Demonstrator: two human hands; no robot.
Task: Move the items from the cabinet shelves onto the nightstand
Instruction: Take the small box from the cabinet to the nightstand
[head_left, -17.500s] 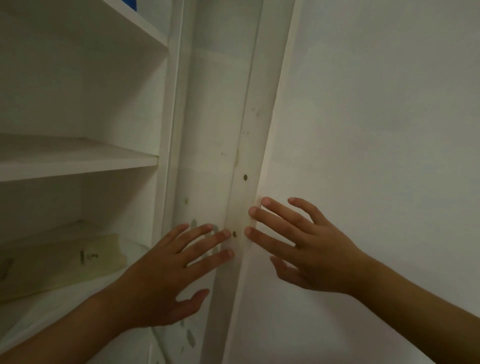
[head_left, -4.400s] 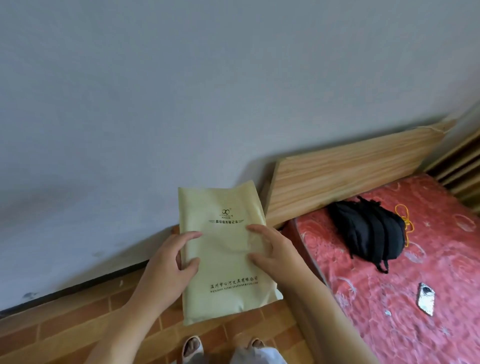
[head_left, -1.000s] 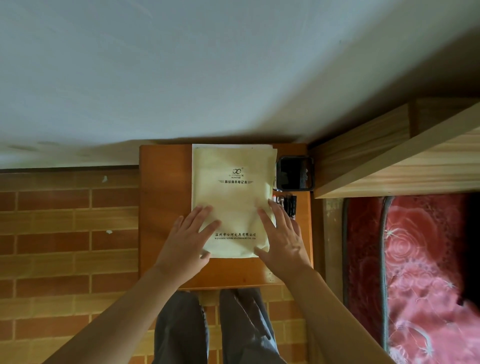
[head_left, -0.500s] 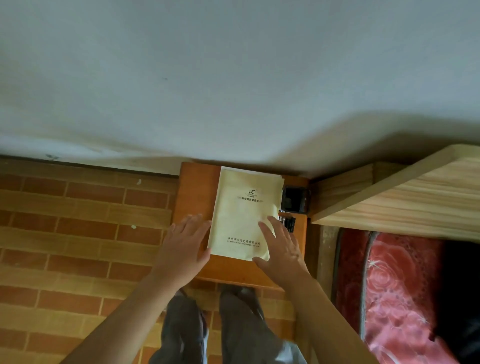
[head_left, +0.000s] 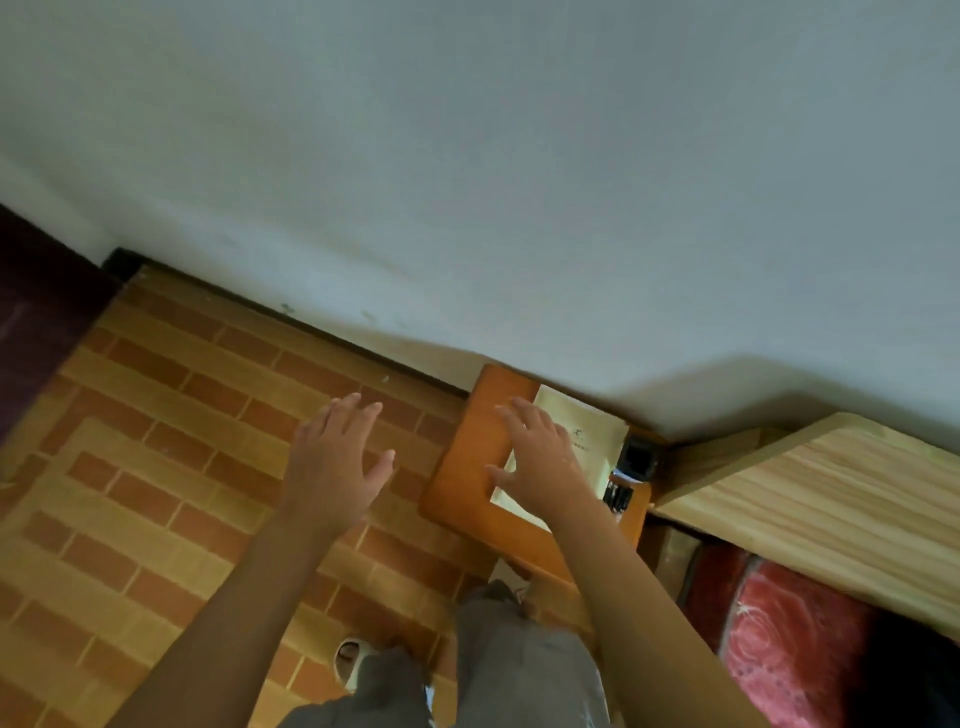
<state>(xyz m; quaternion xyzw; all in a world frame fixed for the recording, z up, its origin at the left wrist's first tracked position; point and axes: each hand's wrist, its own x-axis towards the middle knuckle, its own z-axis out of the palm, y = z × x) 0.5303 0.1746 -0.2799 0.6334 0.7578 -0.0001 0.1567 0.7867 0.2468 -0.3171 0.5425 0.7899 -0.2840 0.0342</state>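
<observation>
Glossy wooden nightstand; seemingly paper booklet.

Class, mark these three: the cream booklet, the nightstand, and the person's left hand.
cream booklet (head_left: 597, 431), head view, printed cover.
nightstand (head_left: 472, 462), head view, bare orange top.
left hand (head_left: 332, 467), head view, back of hand.

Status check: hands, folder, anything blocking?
Left hand open over the floor, empty. Right hand open above folder. Folder flat on nightstand. Nothing blocking.
</observation>
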